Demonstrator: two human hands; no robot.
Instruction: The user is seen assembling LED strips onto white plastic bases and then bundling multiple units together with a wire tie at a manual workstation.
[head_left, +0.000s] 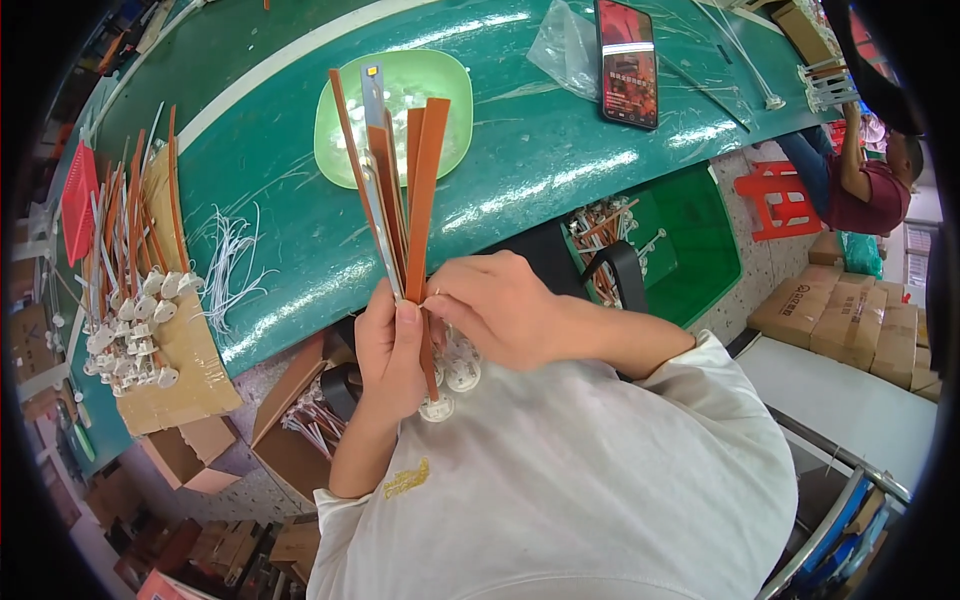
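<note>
My left hand (392,345) is closed around a bundle of long flat orange-brown strips (428,190), held upright in front of my chest. A silver metallic strip (376,165) with a small yellow patch stands among them. White round end pieces (437,408) show at the bundle's bottom, below my hands. My right hand (500,305) is pinched against the bundle's right side, just above the left thumb. A tiny pale tip shows at its fingers, too small to name. Behind the strips' upper ends sits a light green bowl (455,110) containing small whitish pieces.
Thin white ties (232,262) lie on the green table (530,185). Similar strip bundles rest on cardboard (190,350) at left. A phone (628,70) and plastic bag (565,50) are at the back. A green bin (690,240) stands right; beyond it sits another person (875,190).
</note>
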